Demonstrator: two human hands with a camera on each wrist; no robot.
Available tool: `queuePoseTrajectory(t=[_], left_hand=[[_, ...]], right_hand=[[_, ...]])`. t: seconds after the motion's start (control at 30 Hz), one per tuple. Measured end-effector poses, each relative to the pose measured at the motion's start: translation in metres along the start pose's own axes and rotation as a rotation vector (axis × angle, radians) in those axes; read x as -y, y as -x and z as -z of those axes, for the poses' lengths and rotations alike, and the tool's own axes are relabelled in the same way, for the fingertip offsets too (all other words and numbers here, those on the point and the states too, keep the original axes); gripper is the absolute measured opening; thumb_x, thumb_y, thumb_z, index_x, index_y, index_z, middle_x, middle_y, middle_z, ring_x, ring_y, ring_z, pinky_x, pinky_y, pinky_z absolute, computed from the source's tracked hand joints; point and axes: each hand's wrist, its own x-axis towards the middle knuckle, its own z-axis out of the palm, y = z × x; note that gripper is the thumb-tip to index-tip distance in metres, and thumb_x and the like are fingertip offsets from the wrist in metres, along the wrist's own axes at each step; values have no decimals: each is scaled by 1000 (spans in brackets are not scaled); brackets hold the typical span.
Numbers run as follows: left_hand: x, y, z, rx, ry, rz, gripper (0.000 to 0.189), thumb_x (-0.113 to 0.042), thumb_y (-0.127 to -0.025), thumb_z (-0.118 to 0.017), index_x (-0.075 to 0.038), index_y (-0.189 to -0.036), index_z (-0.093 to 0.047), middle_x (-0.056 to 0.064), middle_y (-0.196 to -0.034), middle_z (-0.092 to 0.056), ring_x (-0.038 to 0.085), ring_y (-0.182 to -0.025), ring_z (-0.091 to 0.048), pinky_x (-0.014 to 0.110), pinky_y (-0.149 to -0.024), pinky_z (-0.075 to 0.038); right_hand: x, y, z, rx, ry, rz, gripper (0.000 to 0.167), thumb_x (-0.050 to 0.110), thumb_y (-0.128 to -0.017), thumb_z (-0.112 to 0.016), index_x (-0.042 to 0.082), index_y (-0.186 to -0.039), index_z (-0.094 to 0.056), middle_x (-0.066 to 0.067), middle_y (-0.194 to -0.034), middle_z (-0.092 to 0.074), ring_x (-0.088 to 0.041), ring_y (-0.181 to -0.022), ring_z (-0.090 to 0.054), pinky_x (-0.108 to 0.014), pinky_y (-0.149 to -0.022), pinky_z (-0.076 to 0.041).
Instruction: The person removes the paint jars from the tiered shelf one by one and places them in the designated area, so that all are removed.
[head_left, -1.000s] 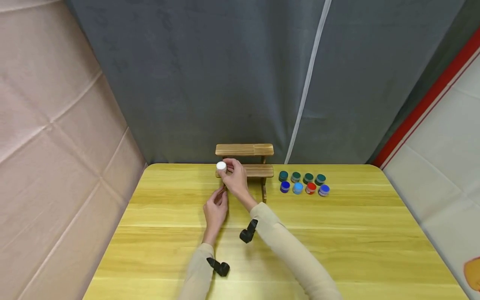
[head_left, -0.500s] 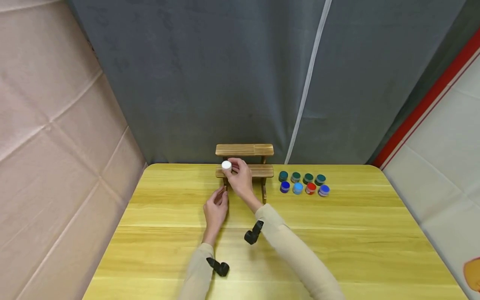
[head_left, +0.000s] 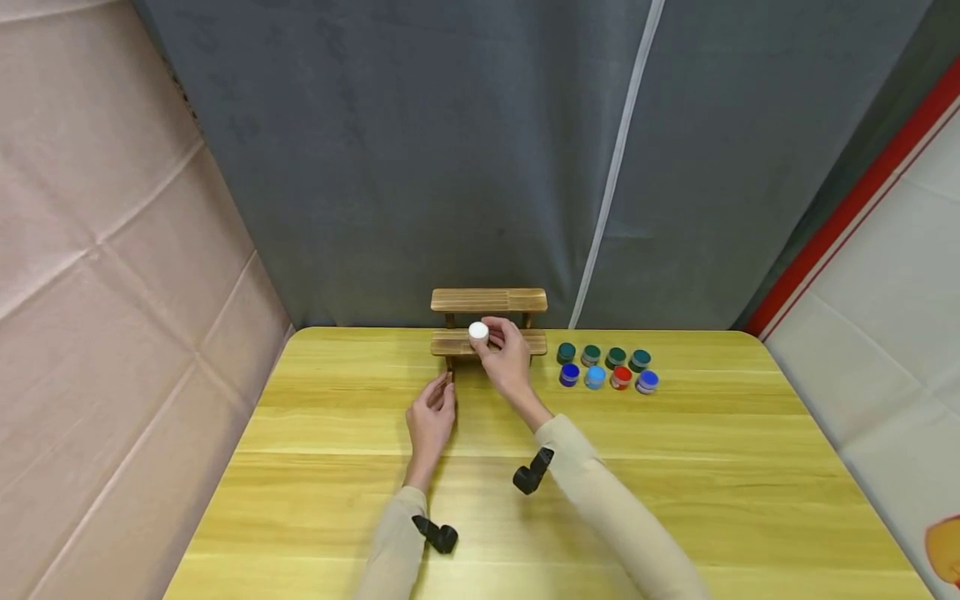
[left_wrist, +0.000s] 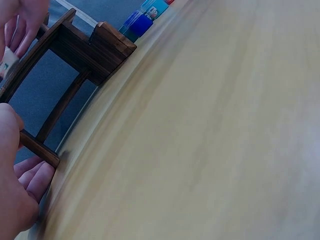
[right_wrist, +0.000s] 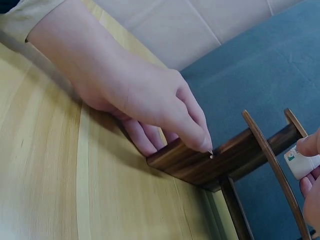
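Observation:
A small two-tier wooden stand [head_left: 489,299] stands at the table's back edge. My left hand [head_left: 431,421] pinches the foot of its left side frame between thumb and fingers, which the right wrist view shows close up. Over the lower shelf [head_left: 448,342], my right hand [head_left: 508,363] holds a small white paint jar [head_left: 478,332] by its sides, white lid upward. A printed label faces out on the jar [right_wrist: 301,162] in the right wrist view. The jar overlaps the middle of the lower shelf in the head view. The upper shelf bears nothing.
Right of the stand, several small paint jars stand in two rows: dark green lids [head_left: 616,357] behind, blue, light blue and red lids [head_left: 621,377] in front. A grey curtain [head_left: 450,167] hangs behind the wooden table [head_left: 675,483]. Pale panels flank both sides.
My right hand has carried the white jar rightward, from the lower shelf's left end to about its middle. The left hand stays at the stand's foot.

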Motion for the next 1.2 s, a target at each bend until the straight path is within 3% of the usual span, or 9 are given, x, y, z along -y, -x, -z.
queuePoseTrajectory(t=[0.27, 0.73, 1.2], left_hand=[[-3, 1, 1, 7, 8, 36, 29, -13, -101, -72, -7, -129, -75, 18, -125, -76, 37, -113, -76, 38, -95, -66], [0, 1, 1, 12, 7, 11, 29, -11, -101, -70, -4, -129, -74, 21, -123, -76, 39, -111, -77, 36, -92, -67], [1, 1, 2, 4, 13, 3, 28, -12, -101, -71, -6, -129, -75, 22, -122, -77, 39, -111, -77, 37, -92, -67]], right_hand=[[-5, 0, 15, -33, -8, -5, 36, 0, -94, -77, -8, -127, -65, -26, -127, -67, -40, -122, -68, -49, -111, -60], [-7, 2, 49, -81, -31, -88, 40, 0, -95, -77, -8, -132, -63, -26, -132, -67, -40, -127, -66, -48, -114, -58], [-8, 5, 78, -117, -10, -97, 39, 0, -95, -75, -7, -131, -62, -27, -132, -65, -40, -128, -64, -47, -117, -56]])
